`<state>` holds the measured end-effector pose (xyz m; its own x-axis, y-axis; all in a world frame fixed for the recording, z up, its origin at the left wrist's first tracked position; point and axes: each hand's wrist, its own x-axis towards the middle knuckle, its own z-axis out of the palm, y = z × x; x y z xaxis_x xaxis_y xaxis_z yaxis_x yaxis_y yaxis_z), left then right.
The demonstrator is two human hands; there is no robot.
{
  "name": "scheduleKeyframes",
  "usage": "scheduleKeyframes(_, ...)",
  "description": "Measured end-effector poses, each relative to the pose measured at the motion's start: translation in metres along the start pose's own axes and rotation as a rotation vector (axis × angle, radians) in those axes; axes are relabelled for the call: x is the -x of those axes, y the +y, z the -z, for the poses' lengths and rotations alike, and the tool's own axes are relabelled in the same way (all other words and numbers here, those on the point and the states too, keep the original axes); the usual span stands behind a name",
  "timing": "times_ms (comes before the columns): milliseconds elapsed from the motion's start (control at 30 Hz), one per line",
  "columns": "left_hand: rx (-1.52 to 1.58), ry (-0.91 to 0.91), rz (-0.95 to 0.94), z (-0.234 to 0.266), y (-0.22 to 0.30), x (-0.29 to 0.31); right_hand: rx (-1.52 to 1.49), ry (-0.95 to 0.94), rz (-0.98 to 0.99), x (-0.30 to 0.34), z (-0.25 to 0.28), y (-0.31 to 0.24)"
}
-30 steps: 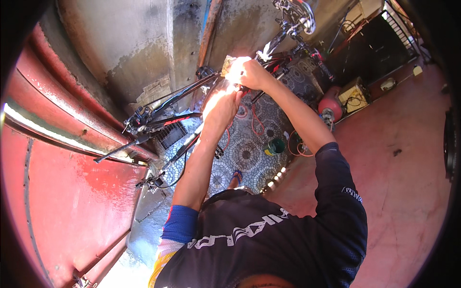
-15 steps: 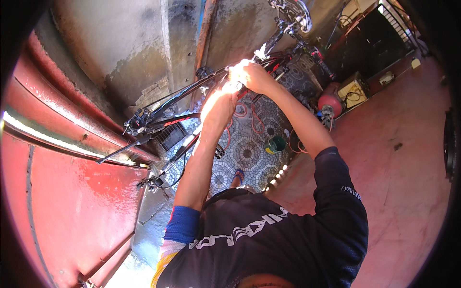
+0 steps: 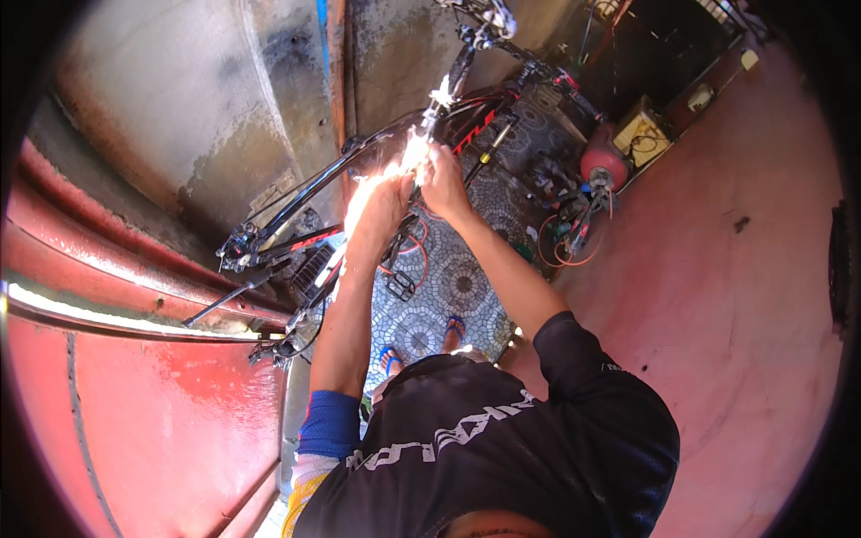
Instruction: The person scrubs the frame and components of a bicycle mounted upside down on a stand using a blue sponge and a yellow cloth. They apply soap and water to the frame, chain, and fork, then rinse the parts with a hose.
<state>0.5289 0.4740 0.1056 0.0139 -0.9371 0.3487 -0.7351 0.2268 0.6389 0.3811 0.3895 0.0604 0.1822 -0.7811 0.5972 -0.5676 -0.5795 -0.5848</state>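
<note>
A black bicycle frame (image 3: 314, 193) with red lettering stands tilted across the space ahead of me. Both of my hands meet at its middle, around a tube in strong sunlight. My left hand (image 3: 381, 204) is closed at the bright part of the tube, its fingers partly washed out by glare. Close beside it, my right hand (image 3: 442, 182) has its fingers curled in against the same spot. What lies between the fingers is hidden by the hands and the glare. A black pedal (image 3: 401, 285) hangs below my left hand.
An orange hose (image 3: 420, 260) loops over the patterned tile floor (image 3: 464, 309). At the right stand a red tank (image 3: 605, 166) and a yellowish box (image 3: 647, 134) beside the red floor. A stained wall (image 3: 197, 99) rises behind the bicycle, with a red metal panel (image 3: 179, 403) at left.
My right hand has come down from the top of the tube to its right side, beside the left hand. The view has shifted; my right forearm now mostly hides the green bucket.
</note>
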Motion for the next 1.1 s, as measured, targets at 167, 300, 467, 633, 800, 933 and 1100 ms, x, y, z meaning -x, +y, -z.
scheduleKeyframes(167, 0.055, 0.070, -0.087, -0.008, -0.009, 0.007, -0.712, -0.243, -0.631, 0.037, 0.039, 0.017)
scheduleKeyframes(300, 0.271, -0.072, -0.100, -0.038, -0.038, 0.004, -1.272, -0.083, -0.935, 0.098, 0.052, 0.072)
scheduleKeyframes(467, 0.211, -0.145, -0.053, -0.032, -0.031, 0.002, -1.525, 0.057, -1.078, 0.155, 0.058, 0.087)
scheduleKeyframes(633, 0.232, -0.193, -0.088, -0.027, -0.033, -0.004, -1.295, 0.006, -1.005, 0.143, 0.021, 0.039)
scheduleKeyframes(800, 0.170, -0.243, -0.030, -0.026, -0.047, -0.007, -1.103, -0.066, -0.639, 0.114, -0.012, -0.030)
scheduleKeyframes(933, 0.218, -0.296, 0.010, -0.024, -0.043, -0.007, -1.201, -0.046, -0.513, 0.105, -0.035, -0.035)
scheduleKeyframes(1100, 0.208, -0.301, 0.126, -0.007, -0.028, -0.003, -1.314, -0.084, -0.599, 0.105, -0.036, -0.051)
